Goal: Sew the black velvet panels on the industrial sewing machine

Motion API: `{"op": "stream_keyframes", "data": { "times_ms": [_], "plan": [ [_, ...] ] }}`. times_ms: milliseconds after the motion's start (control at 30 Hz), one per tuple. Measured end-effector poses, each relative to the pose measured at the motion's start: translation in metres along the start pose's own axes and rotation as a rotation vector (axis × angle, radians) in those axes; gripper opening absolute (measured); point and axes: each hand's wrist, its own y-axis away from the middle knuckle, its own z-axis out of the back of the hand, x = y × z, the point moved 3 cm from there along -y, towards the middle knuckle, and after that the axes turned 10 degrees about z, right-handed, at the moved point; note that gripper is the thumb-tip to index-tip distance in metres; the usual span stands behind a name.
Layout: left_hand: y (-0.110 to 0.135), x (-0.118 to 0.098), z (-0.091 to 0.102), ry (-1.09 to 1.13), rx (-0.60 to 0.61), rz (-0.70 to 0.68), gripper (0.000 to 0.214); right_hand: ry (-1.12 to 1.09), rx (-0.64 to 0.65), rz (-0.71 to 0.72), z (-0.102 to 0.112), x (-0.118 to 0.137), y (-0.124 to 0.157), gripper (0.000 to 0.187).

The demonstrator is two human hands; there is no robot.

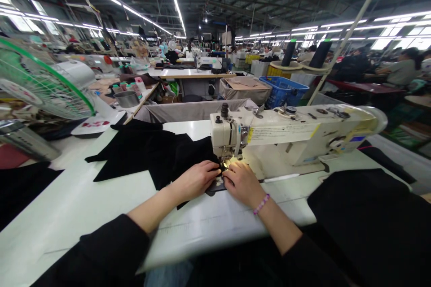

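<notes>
A white industrial sewing machine (269, 132) stands on the pale table, its small lamp lighting the needle area. Black fabric (161, 152) spreads left of the machine head and runs in under the presser foot. My left hand (198, 179) lies over the fabric's edge just left of the needle, fingertips pressed together on it. Close to the right of the needle, my right hand (243, 183) has its fingers curled in, pinching the fabric's near edge. The fingers partly cover the presser foot and the stitching spot. A beaded bracelet (261, 204) circles my right wrist.
More black fabric (367, 215) lies at the table's right, and another dark piece (23, 188) at the left. A green-rimmed fan (43, 80) and a metal flask (27, 139) stand left. Behind are thread cones (288, 54) and a blue crate (284, 89). People sit farther right.
</notes>
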Motion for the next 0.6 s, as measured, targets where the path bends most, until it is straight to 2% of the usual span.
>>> {"op": "stream_keyframes", "data": {
  "times_ms": [133, 267, 367, 467, 533, 600],
  "plan": [
    [-0.008, 0.007, 0.002, -0.011, -0.010, 0.036, 0.031, 0.028, -0.005, -0.017, -0.002, -0.003, -0.008, 0.009],
    [-0.012, 0.006, 0.004, -0.054, -0.021, 0.108, 0.033, 0.037, -0.047, -0.038, 0.001, 0.009, 0.005, 0.010],
    [-0.014, 0.006, 0.005, -0.067, -0.044, 0.242, 0.031, 0.003, -0.094, -0.063, 0.004, 0.024, 0.030, 0.013],
    [-0.016, 0.015, 0.003, -0.090, -0.136, 0.453, 0.031, -0.076, -0.163, -0.082, 0.008, 0.037, 0.058, 0.018],
    [-0.013, 0.027, -0.002, -0.102, -0.173, 0.584, 0.042, -0.100, -0.188, -0.071, 0.010, 0.043, 0.072, 0.021],
    [-0.005, 0.045, -0.008, -0.092, -0.149, 0.661, 0.069, -0.095, -0.198, -0.056, 0.013, 0.046, 0.082, 0.022]
  ]
}}
